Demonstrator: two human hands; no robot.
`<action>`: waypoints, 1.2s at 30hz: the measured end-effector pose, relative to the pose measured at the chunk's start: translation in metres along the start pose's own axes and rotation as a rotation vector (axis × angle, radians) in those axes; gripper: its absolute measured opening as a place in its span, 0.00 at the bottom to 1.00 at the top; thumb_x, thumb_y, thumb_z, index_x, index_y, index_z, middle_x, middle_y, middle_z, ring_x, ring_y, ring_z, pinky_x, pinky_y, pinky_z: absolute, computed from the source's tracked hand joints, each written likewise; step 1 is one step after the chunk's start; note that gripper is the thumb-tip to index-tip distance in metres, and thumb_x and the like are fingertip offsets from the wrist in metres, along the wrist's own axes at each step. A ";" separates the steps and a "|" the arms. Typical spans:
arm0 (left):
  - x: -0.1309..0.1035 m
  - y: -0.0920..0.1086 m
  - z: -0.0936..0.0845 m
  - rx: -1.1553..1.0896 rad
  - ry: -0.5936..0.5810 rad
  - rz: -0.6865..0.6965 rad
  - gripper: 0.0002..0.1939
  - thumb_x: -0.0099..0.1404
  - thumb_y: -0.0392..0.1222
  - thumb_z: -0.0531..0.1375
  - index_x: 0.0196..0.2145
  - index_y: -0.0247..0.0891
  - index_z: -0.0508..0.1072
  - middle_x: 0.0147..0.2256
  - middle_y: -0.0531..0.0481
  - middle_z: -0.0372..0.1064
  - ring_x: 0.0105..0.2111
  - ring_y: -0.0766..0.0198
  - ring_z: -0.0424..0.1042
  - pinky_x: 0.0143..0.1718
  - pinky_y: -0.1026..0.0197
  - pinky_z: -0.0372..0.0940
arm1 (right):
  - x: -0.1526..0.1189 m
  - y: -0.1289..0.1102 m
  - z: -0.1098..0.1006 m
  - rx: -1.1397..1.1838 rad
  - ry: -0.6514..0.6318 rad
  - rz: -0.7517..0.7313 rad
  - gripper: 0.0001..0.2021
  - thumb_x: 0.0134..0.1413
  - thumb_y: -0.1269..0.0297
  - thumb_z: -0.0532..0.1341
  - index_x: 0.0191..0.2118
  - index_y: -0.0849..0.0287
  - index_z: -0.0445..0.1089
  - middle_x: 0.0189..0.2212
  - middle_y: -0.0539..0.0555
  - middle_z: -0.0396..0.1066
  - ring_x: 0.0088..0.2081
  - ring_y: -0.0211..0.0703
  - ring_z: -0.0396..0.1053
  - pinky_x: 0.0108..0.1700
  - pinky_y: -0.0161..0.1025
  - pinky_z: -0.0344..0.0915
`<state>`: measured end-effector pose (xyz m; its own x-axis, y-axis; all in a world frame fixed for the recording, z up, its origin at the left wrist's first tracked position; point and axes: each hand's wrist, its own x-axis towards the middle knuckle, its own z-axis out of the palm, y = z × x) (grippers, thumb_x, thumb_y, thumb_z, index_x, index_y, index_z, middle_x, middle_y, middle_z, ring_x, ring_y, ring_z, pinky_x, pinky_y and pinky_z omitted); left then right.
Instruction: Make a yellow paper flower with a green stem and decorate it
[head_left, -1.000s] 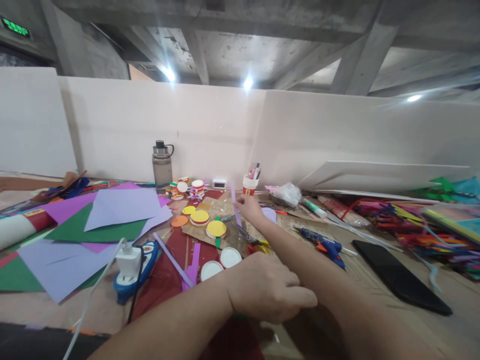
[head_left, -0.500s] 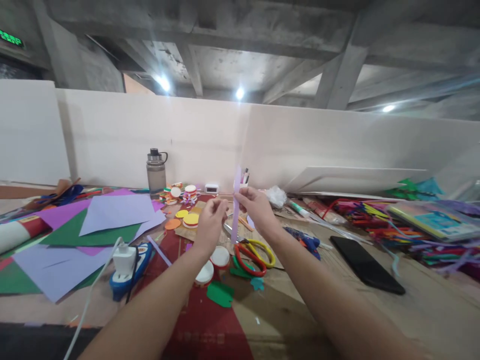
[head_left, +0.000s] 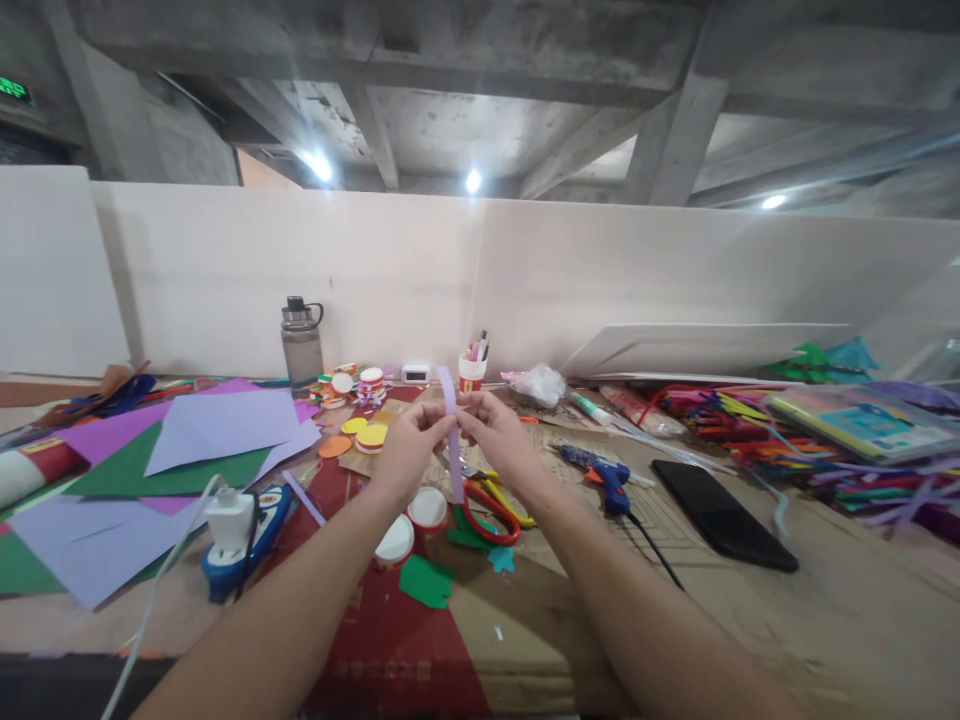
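Observation:
A narrow light-purple paper strip (head_left: 456, 478) stands upright between my hands, above the cardboard-covered table. My left hand (head_left: 409, 445) pinches its left edge near the middle. From the other side, my right hand (head_left: 496, 432) grips it between thumb and fingers at about the same height. Just below lie scissors (head_left: 491, 515) with red and yellow handles, their blades partly covered by the strip and my hands. Two round white-topped paper cups (head_left: 394, 540) with red sides sit close by. Green paper scraps (head_left: 426, 580) and a small blue paper piece (head_left: 501, 559) rest in front.
To the left are purple and green sheets (head_left: 225, 425) and a blue power strip (head_left: 247, 550) with a white cable. A glue gun (head_left: 604, 475) and black phone (head_left: 720, 515) lie right. Behind stand a bottle (head_left: 301, 345) and a pen cup (head_left: 472, 372).
My left hand, apart from the strip before, now touches it alongside my right hand. The strip tilts slightly and its top bends left. The view has shifted a little to the right.

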<state>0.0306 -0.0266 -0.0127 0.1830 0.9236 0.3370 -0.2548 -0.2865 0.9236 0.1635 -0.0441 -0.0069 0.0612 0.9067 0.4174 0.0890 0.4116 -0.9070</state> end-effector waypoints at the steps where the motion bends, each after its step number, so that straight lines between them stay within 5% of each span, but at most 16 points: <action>1: 0.001 0.000 0.000 -0.019 0.015 0.007 0.14 0.50 0.48 0.69 0.29 0.35 0.73 0.24 0.53 0.68 0.22 0.71 0.61 0.23 0.67 0.55 | -0.002 0.000 0.001 -0.003 0.000 -0.004 0.13 0.50 0.56 0.60 0.39 0.58 0.67 0.29 0.50 0.68 0.29 0.37 0.65 0.32 0.36 0.62; 15: 0.006 0.003 -0.008 -0.157 0.078 -0.027 0.16 0.48 0.47 0.70 0.25 0.34 0.71 0.20 0.56 0.63 0.20 0.74 0.58 0.22 0.68 0.52 | -0.013 0.009 0.010 -0.226 -0.078 -0.025 0.10 0.54 0.59 0.57 0.26 0.59 0.67 0.22 0.47 0.64 0.25 0.38 0.59 0.28 0.35 0.55; 20: 0.009 0.004 -0.012 -0.251 0.133 -0.083 0.17 0.44 0.46 0.71 0.25 0.33 0.70 0.19 0.56 0.62 0.19 0.74 0.59 0.20 0.69 0.53 | -0.012 0.011 0.007 -0.174 -0.085 -0.080 0.10 0.56 0.63 0.54 0.40 0.58 0.70 0.29 0.50 0.69 0.30 0.40 0.64 0.33 0.37 0.62; 23: 0.008 0.004 -0.012 -0.312 0.099 -0.167 0.17 0.43 0.45 0.72 0.24 0.34 0.69 0.19 0.57 0.61 0.18 0.75 0.59 0.20 0.70 0.54 | -0.011 0.014 0.004 -0.237 -0.049 -0.242 0.21 0.51 0.70 0.55 0.52 0.54 0.66 0.40 0.54 0.68 0.35 0.41 0.66 0.36 0.39 0.65; 28: 0.007 0.004 -0.012 -0.344 0.076 -0.199 0.17 0.44 0.43 0.72 0.25 0.35 0.69 0.21 0.56 0.64 0.20 0.74 0.62 0.22 0.69 0.57 | -0.013 0.011 0.001 -0.420 -0.080 -0.435 0.24 0.48 0.75 0.58 0.51 0.48 0.69 0.48 0.56 0.64 0.47 0.47 0.64 0.42 0.42 0.66; 32: 0.008 0.004 -0.012 -0.306 0.109 -0.135 0.17 0.44 0.45 0.72 0.26 0.34 0.70 0.24 0.54 0.67 0.23 0.72 0.65 0.24 0.69 0.59 | -0.012 0.010 0.002 -0.236 -0.020 -0.243 0.14 0.57 0.65 0.55 0.48 0.54 0.68 0.42 0.57 0.69 0.42 0.45 0.68 0.40 0.43 0.67; 36: 0.006 0.002 -0.010 -0.250 0.095 -0.050 0.17 0.46 0.45 0.71 0.29 0.34 0.71 0.27 0.53 0.68 0.26 0.71 0.67 0.25 0.68 0.59 | -0.010 0.009 0.003 -0.034 -0.033 -0.007 0.15 0.60 0.54 0.52 0.44 0.57 0.67 0.36 0.57 0.72 0.36 0.45 0.70 0.37 0.43 0.68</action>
<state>0.0219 -0.0187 -0.0107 0.1138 0.9582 0.2626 -0.4766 -0.1793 0.8606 0.1610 -0.0492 -0.0192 0.0273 0.9064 0.4215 0.1230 0.4154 -0.9013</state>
